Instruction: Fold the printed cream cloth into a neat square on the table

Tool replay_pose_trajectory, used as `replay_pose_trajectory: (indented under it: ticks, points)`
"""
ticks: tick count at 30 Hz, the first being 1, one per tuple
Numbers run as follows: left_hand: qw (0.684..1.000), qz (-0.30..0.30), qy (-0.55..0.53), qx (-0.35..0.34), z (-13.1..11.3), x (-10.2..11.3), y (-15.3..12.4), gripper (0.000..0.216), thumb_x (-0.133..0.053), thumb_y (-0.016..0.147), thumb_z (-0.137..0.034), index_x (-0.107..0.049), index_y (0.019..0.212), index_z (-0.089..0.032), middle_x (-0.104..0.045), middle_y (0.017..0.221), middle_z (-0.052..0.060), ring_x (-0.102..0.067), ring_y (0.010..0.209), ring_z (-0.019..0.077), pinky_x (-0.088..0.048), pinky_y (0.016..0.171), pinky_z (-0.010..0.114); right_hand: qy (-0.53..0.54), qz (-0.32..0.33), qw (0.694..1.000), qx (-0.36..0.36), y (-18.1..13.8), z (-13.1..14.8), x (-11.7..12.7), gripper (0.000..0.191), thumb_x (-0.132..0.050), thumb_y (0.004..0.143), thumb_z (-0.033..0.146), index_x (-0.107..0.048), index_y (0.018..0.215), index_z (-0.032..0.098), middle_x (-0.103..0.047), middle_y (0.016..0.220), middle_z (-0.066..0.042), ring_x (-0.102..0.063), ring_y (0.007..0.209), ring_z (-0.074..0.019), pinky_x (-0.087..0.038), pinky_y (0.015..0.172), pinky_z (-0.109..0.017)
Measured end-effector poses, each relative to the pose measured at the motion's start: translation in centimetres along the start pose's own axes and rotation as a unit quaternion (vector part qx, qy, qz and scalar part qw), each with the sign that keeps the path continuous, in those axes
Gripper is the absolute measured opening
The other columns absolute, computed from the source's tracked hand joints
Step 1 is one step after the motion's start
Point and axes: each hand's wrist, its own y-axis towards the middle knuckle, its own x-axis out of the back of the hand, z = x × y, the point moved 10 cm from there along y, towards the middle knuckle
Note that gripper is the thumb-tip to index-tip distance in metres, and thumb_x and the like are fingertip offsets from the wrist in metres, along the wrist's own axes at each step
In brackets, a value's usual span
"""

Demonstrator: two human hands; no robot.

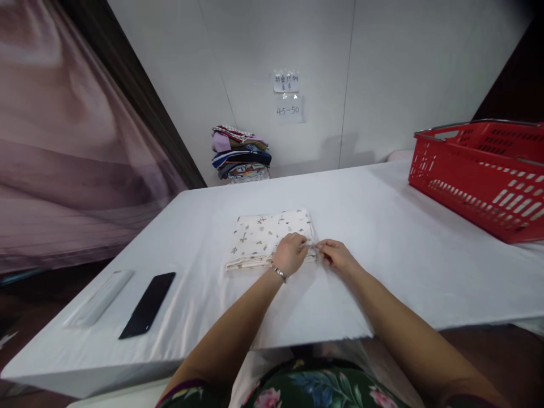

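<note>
A folded white cloth (259,235) with small brown and grey prints lies flat on the white-covered table (352,209). Its layers show along the front edge. My left hand (291,253) rests over the cloth's front right corner, fingers closed in a pinch on its right edge. Just right of that corner, my right hand (335,253) has its thumb and forefinger pinched together at the cloth's edge. A bracelet circles my left wrist.
A red plastic basket (476,181) stands at the table's right. On the left lie a black phone-like slab (148,306) and a pale flat case (102,297). Behind the far edge is a stack of folded fabrics (241,154). Paper notes (290,109) hang on the wall.
</note>
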Motion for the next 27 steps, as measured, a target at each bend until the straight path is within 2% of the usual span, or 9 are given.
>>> replay_pose_trajectory:
  ticks: [2, 5, 11, 14, 19, 23, 27]
  points:
    - [1.0, -0.017, -0.004, 0.021, 0.4, 0.8, 0.3, 0.007, -0.054, 0.078, -0.019, -0.055, 0.085, -0.019, -0.058, 0.083, 0.002, -0.051, 0.083, 0.0161, -0.04, 0.074, 0.029, -0.051, -0.04, 0.998, 0.015, 0.3, -0.2, 1.1, 0.018, -0.057, 0.067, 0.034, -0.056, 0.068, 0.016, -0.047, 0.043, 0.006, -0.036, 0.033, -0.0057, -0.023, 0.035, -0.02]
    - [0.999, -0.014, 0.029, 0.004, -0.2, 1.4, 0.3, 0.01, -0.053, 0.078, -0.018, -0.055, 0.087, -0.019, -0.059, 0.087, 0.003, -0.051, 0.086, 0.0175, -0.04, 0.076, 0.031, -0.141, -0.042, 0.989, 0.029, 0.4, -0.3, 1.3, 0.021, -0.054, 0.072, 0.036, -0.055, 0.064, 0.017, -0.045, 0.038, 0.006, -0.035, 0.032, -0.0066, -0.026, 0.037, -0.021]
    - [0.987, 0.065, 0.117, -0.087, -2.3, -1.2, -0.9, 0.01, -0.049, 0.081, -0.018, -0.056, 0.088, -0.019, -0.058, 0.088, 0.005, -0.05, 0.09, 0.0199, -0.037, 0.078, 0.034, -0.223, -0.02, 0.974, 0.047, 0.1, 0.3, 0.4, 0.026, -0.052, 0.074, 0.038, -0.051, 0.058, 0.018, -0.047, 0.038, 0.005, -0.04, 0.035, -0.008, -0.032, 0.041, -0.021]
    - [0.989, 0.061, 0.111, -0.073, -2.0, -2.0, -1.0, 0.01, -0.05, 0.079, -0.017, -0.056, 0.088, -0.019, -0.058, 0.088, 0.004, -0.049, 0.088, 0.0191, -0.038, 0.076, 0.033, -0.232, -0.022, 0.972, 0.042, 0.1, 0.4, 0.3, 0.021, -0.052, 0.073, 0.034, -0.051, 0.058, 0.018, -0.047, 0.039, 0.005, -0.041, 0.035, -0.0081, -0.032, 0.041, -0.021]
    - [0.997, 0.017, 0.067, -0.013, -1.0, -0.9, -0.3, 0.012, -0.052, 0.078, -0.016, -0.055, 0.089, -0.019, -0.059, 0.087, 0.003, -0.05, 0.086, 0.0179, -0.039, 0.075, 0.032, -0.202, -0.03, 0.978, 0.033, 0.3, 0.2, 0.3, 0.017, -0.054, 0.07, 0.03, -0.05, 0.058, 0.018, -0.046, 0.04, 0.006, -0.039, 0.033, -0.0076, -0.03, 0.039, -0.021]
    - [0.996, 0.021, 0.081, -0.02, -1.3, -0.5, -0.2, 0.013, -0.052, 0.077, -0.015, -0.056, 0.088, -0.02, -0.059, 0.086, 0.003, -0.05, 0.085, 0.0185, -0.038, 0.074, 0.032, -0.184, -0.029, 0.982, 0.035, 0.1, 0.1, 0.2, 0.02, -0.054, 0.07, 0.032, -0.05, 0.057, 0.018, -0.046, 0.039, 0.006, -0.038, 0.033, -0.0075, -0.029, 0.038, -0.021]
    - [0.995, 0.032, 0.09, -0.029, -1.5, -0.8, -0.4, 0.012, -0.052, 0.077, -0.016, -0.056, 0.088, -0.019, -0.059, 0.086, 0.003, -0.05, 0.085, 0.0184, -0.038, 0.074, 0.032, -0.23, -0.005, 0.973, 0.011, 0.0, -0.3, -0.2, 0.021, -0.059, 0.067, 0.034, -0.052, 0.056, 0.018, -0.046, 0.039, 0.005, -0.039, 0.034, -0.0074, -0.03, 0.039, -0.021]
